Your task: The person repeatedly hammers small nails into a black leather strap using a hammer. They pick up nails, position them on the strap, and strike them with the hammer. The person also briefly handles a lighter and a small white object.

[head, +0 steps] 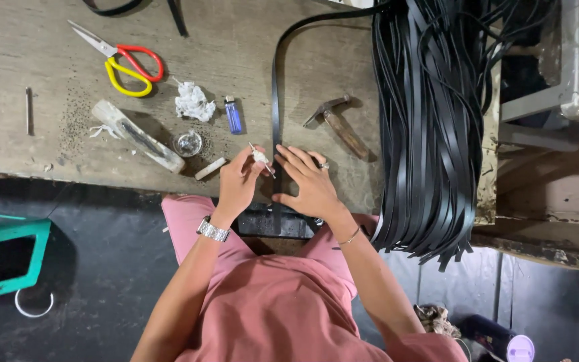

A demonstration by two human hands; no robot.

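Head view, left hand (238, 182) pinching small stick (261, 158), right hand (308, 182) pressing black strap (276, 100)

The person wore pink clothes. A silver metal watch (212, 230) circled the left wrist. A thin bracelet (350, 236) and a ring (325, 165) marked the right.

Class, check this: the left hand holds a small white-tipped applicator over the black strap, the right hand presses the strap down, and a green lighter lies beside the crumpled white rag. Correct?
Not quite. In the head view the lighter is blue, not green. The rest stands.
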